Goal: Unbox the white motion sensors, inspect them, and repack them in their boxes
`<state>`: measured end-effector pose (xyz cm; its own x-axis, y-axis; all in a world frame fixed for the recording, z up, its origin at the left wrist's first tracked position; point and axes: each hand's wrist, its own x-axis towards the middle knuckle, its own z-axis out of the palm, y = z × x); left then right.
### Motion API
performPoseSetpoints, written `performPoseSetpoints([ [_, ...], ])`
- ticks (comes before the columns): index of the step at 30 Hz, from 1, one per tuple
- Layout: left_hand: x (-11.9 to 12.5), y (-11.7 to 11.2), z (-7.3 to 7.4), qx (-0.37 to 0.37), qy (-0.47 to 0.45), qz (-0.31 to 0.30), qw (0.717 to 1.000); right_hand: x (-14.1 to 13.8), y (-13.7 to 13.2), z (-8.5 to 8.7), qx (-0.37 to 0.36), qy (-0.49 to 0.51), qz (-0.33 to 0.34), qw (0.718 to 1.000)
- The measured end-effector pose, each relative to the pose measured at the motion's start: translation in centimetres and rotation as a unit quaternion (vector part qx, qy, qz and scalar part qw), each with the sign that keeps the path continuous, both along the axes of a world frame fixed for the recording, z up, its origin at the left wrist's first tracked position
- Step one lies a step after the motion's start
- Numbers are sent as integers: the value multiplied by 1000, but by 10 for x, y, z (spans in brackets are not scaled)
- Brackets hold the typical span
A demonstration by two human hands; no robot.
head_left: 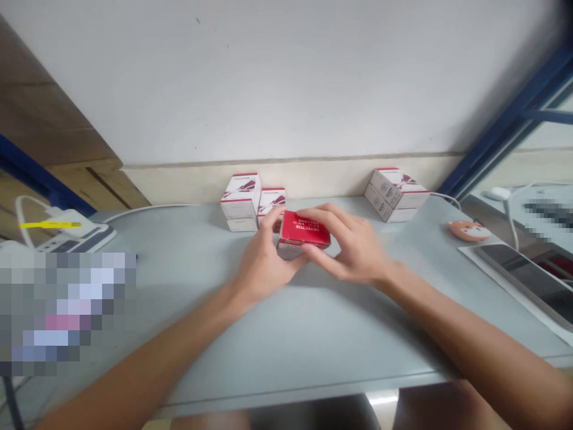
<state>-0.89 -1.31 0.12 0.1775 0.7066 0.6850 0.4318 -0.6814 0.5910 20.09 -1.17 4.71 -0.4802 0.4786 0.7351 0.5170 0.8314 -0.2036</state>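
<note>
Between my two hands is a small carton (pixel 304 230) with a red face turned up, printed "DETECTOR", and a pale side toward me. My left hand (pixel 264 260) grips its left end, fingers curled round it. From the right, my right hand (pixel 351 242) closes on the carton, thumb at the near side and fingers over the far edge. The fingers hide parts of the carton. Just behind my left hand stand stacked white-and-red boxes (pixel 240 206) and a lower box (pixel 272 200), partly covered by that hand.
More white-and-red boxes (pixel 396 194) are stacked at the back right, near the wall (pixel 286 83). An orange animal-face object (pixel 469 230) and a dark flat device (pixel 523 278) lie at the right. A power strip (pixel 80 236) with a yellow-tagged cable sits at the left of the grey table (pixel 286 352).
</note>
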Motion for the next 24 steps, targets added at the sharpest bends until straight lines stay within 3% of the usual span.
performPoseSetpoints([
  [15, 0, -4, 3, 38, 38, -7, 999, -3, 3, -2, -76, 112, 79, 988],
  [24, 2, -4, 1, 85, 66, 11, 994, 3, -1, 0, -91, 173, 44, 980],
])
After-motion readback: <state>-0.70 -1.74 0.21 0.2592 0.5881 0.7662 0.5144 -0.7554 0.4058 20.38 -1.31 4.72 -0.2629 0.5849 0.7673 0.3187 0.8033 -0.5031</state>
